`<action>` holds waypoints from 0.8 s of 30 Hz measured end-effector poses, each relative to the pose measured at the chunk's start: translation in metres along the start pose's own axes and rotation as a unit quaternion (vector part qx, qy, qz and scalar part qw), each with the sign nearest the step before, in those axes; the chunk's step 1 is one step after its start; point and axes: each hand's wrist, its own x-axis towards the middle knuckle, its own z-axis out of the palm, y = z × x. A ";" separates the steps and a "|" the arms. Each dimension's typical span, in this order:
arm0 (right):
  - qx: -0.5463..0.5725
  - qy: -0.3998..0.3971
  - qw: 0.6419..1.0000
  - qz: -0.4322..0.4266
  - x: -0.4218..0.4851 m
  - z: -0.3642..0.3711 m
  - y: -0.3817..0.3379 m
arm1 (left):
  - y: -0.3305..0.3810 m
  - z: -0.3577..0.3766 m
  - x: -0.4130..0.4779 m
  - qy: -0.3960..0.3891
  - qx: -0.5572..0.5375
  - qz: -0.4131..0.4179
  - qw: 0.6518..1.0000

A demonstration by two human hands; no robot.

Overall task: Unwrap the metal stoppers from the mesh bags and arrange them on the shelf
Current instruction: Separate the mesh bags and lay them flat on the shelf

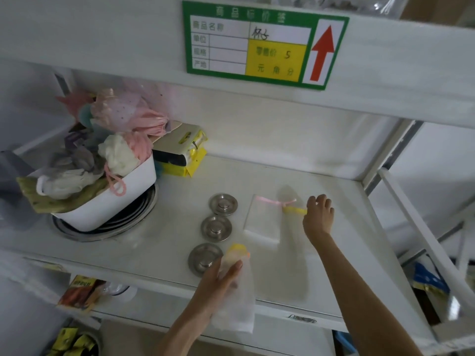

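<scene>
Three round metal stoppers stand in a slanted line on the white shelf (321,253): far (223,204), middle (216,228) and near (204,258). My left hand (218,281) holds a white mesh bag (235,304) with a yellow top at the shelf's front edge, partly covering the near stopper. Flat to the right of the stoppers lies another white mesh bag (263,219) with a pink ribbon. My right hand (318,217) pinches the yellow ribbon end (295,209) beside that flat bag.
A white tub (115,204) heaped with pink, white and grey mesh bags sits on stacked metal rings at the left. Behind it lie yellow-and-black packets (185,155). A green price label (264,44) hangs on the shelf above. Packets fill the lower shelves.
</scene>
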 end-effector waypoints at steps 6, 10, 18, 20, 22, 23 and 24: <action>0.263 -0.152 0.939 -0.162 -0.091 -0.067 -0.037 | 0.006 0.001 -0.004 0.007 0.040 0.009 0.999; 0.324 -0.282 0.875 -0.222 -0.150 -0.097 -0.065 | 0.010 0.003 -0.010 -0.015 0.090 0.023 0.996; 0.301 -0.219 0.905 -0.205 -0.175 -0.105 -0.057 | 0.010 -0.004 -0.023 -0.049 0.124 0.043 0.990; 0.286 -0.232 0.911 -0.187 -0.169 -0.099 -0.049 | 0.005 -0.012 -0.025 -0.055 0.116 0.054 0.990; 0.258 -0.247 0.921 -0.158 -0.159 -0.086 -0.044 | 0.002 -0.020 -0.027 -0.053 0.101 0.064 0.991; 0.249 -0.255 0.924 -0.142 -0.152 -0.078 -0.043 | 0.001 -0.024 -0.026 -0.051 0.097 0.075 0.991; 0.242 -0.265 0.925 -0.125 -0.145 -0.068 -0.043 | 0.001 -0.028 -0.027 -0.045 0.092 0.082 0.991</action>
